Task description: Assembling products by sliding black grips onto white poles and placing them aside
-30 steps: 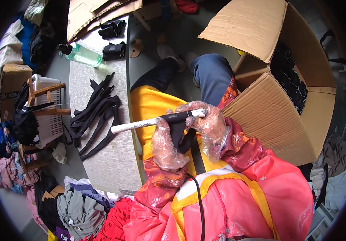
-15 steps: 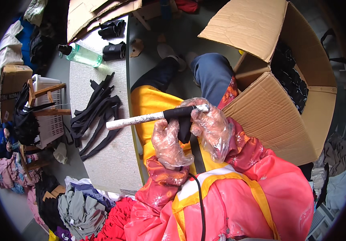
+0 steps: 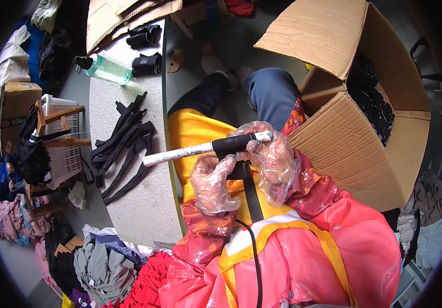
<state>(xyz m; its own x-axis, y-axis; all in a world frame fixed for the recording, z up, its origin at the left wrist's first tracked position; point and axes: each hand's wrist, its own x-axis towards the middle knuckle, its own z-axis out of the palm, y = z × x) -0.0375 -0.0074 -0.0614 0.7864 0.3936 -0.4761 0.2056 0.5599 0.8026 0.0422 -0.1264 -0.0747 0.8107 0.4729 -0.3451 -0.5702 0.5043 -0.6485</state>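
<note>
Both my hands wear clear plastic gloves. Across my lap lies a white, scuffed rod (image 3: 180,153), its left end sticking out past the table edge. A black fabric strip is wound around it in a roll (image 3: 230,146), and its tail (image 3: 253,197) hangs down over the yellow apron (image 3: 190,128). My right hand (image 3: 274,160) is closed around the rod's right part, its fingers at the roll. Below the roll, my left hand (image 3: 211,183) is closed with thumb and fingers on the strip, partly hiding it.
Left of me, a grey table (image 3: 123,215) bears loose black strips (image 3: 123,146), a green spray bottle (image 3: 109,70) and black rolls (image 3: 146,65). To my right stands an open cardboard box (image 3: 344,154) with black fabric (image 3: 370,97) inside. Clothes heaps (image 3: 102,269) lie at lower left.
The rod has shifted slightly right. Black fabric that hung loosely over it now lies smooth and wound around it. My left hand has moved a little down and left.
</note>
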